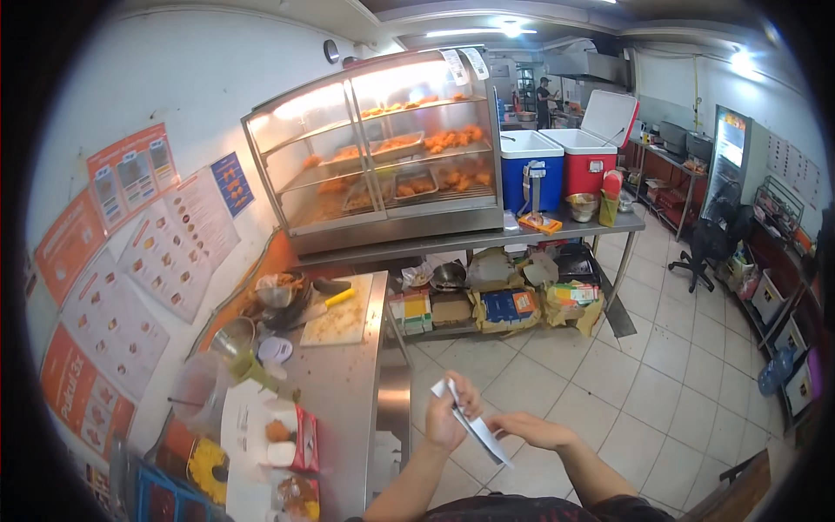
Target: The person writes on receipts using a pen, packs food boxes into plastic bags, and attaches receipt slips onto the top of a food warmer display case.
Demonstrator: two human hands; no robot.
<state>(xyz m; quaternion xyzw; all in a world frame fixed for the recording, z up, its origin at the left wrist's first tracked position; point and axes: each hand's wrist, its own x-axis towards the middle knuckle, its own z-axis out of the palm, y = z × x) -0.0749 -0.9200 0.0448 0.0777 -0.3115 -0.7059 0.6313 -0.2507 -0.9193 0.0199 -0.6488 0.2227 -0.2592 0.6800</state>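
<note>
My left hand (452,412) grips a folded white piece of paper or thin card (481,436) above the tiled floor. Its fingers wrap the upper end, and the lower end slants down to the right. My right hand (531,429) is stretched out beside it, fingertips at the sheet's right edge; whether they pinch it is hidden. To the left, a steel worktable (342,417) carries an opened white food box (248,424) and a red-sided carton (306,438) with fried food and a white lump. Farther back on it lie a white cutting board (349,320) and a yellow-handled knife (339,298).
A glass display warmer (385,143) with fried food stands on a steel table ahead, beside a blue cooler (531,173) and an open red cooler (590,166). Stacked packaging (505,307) fills the shelf below. An office chair (708,241) stands right. A person (543,104) is far back.
</note>
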